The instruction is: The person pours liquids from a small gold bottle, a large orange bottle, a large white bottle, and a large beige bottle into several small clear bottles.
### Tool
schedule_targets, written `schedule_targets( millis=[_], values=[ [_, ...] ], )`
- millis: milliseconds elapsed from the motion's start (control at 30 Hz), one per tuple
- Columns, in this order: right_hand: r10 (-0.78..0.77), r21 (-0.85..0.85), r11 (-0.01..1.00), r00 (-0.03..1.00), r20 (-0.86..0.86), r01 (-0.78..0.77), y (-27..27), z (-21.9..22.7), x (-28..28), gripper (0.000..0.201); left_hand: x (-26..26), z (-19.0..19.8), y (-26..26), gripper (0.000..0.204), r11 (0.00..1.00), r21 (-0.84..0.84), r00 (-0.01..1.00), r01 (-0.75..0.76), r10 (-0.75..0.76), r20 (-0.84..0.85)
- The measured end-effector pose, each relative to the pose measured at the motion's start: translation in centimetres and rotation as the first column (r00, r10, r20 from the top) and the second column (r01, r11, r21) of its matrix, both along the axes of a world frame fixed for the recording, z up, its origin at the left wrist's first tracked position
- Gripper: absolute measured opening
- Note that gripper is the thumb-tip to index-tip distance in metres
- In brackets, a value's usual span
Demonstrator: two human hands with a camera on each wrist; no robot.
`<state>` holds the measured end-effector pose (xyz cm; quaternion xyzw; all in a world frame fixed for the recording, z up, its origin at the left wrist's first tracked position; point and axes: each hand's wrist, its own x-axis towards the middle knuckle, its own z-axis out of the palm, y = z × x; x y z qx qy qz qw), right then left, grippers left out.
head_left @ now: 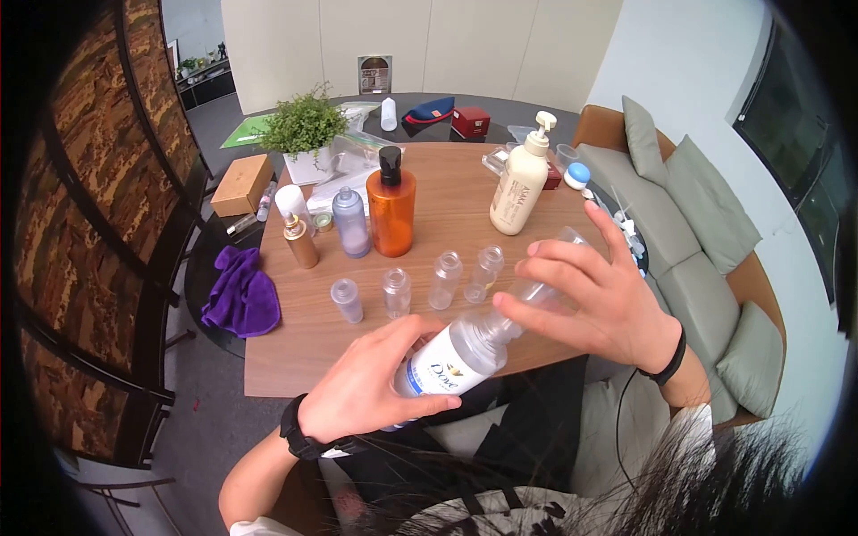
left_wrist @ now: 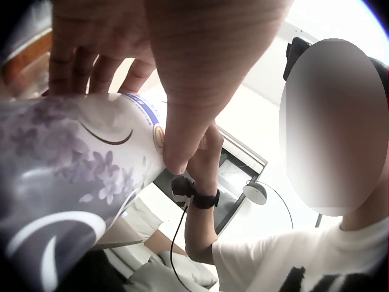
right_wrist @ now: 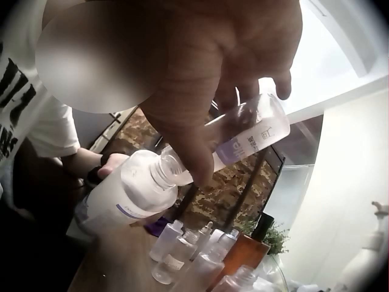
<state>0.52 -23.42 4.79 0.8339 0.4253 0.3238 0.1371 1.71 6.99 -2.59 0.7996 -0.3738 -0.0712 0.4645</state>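
Note:
My left hand (head_left: 365, 380) grips a large, translucent Dove bottle (head_left: 454, 359), its thumb along the near side. Tilted toward the right, the bottle has a bare threaded neck; purple flowers show on its printed side (left_wrist: 100, 167) in the left wrist view. My right hand (head_left: 594, 299) holds a smaller clear bottle (right_wrist: 252, 134) with a purple label between thumb and fingers. The clear bottle slants down to the Dove bottle's neck, their mouths meeting or overlapping in the right wrist view. Part of the clear bottle is hidden behind the right hand.
Several small clear bottles (head_left: 444, 281) stand uncapped on the wooden table (head_left: 304, 362). Behind them are an orange bottle (head_left: 393, 219), a lavender bottle (head_left: 351, 223), a gold-topped bottle (head_left: 301, 246) and a cream pump bottle (head_left: 517, 192). A purple cloth (head_left: 239, 295) lies left; a potted plant (head_left: 306, 125) stands farther back.

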Motion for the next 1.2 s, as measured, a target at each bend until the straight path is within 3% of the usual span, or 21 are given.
schedule_targets(
  millis=[333,467,667,867,1033,1200],
  values=[
    [0.074,-0.005,0.997,0.988,0.137,-0.074,0.8,0.3,-0.1,0.037,-0.5,0.3,-0.1,0.071,1.000,-0.030,1.000,-0.002,0.002,-0.008],
    [-0.004,0.040,0.999,1.000,0.025,0.003,0.8,1.0,-0.2,0.049,-0.4,0.4,0.0,0.071,0.999,-0.052,1.000,-0.001,0.002,0.008],
    [-0.006,0.132,0.991,0.987,-0.163,0.028,-0.1,1.3,0.5,0.044,-0.5,0.6,-0.1,0.073,0.998,-0.066,1.000,-0.009,0.009,0.014],
    [-0.029,0.068,0.997,0.996,-0.080,0.035,-0.7,1.2,0.3,0.045,-0.4,0.5,-0.1,0.073,0.998,-0.065,1.000,-0.009,0.008,-0.014],
    [0.027,0.185,0.982,0.953,-0.302,0.031,-1.2,1.4,0.6,0.052,-0.3,0.6,0.0,0.073,0.997,-0.071,1.000,-0.012,0.013,0.006],
    [0.194,0.346,0.938,0.771,-0.606,0.036,-1.8,0.4,0.6,0.056,-0.2,0.8,0.0,0.073,0.993,-0.118,0.995,0.021,-0.010,0.097]
  ],
)
